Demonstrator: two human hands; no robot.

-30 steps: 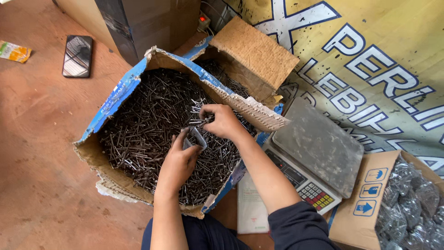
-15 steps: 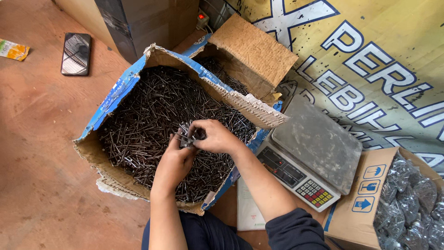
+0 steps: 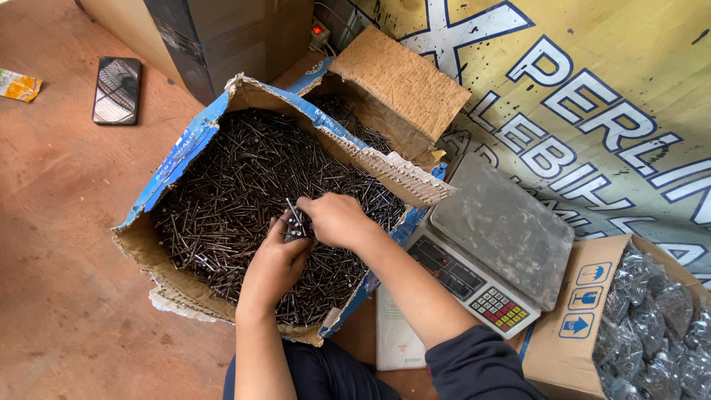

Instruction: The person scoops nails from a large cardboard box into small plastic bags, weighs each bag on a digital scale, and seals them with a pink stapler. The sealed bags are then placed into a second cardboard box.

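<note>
Right over the middle of the box, a small bundle of nails [image 3: 296,221] sits pinched between both hands, heads and shafts lined up roughly the same way, poking up out of the grip. Left hand [image 3: 275,265] cups the bundle from below, fingers [image 3: 290,250] curled narrow around it like a cradle, so nothing slips back into the heap. Right hand [image 3: 337,220] comes in from the side, fingers closed on the top of the same bundle, seemingly squaring the nails together.

Below the hands lies the heap [image 3: 229,200], dark loose nails in a tangle, filling the box almost wall to wall. That box [image 3: 185,148] is cardboard, blue outside, its walls torn and splayed open, which I judge leaves the hands easy reach from above. Just behind it stands a second carton [image 3: 400,81] with a flap raised and more nails showing inside.

Just beside the box to the right sits a scale [image 3: 496,244], grey pan on top, keypad facing the person, close enough that an arm need only swing across. Further right, an open carton [image 3: 585,311] holds clear bags [image 3: 652,318] of what look like nails, packed together. Under the scale lies a printed banner [image 3: 592,111]. Well apart, up left on the reddish floor [image 3: 59,244], a phone [image 3: 116,89] lies flat, out of the way of the work.
</note>
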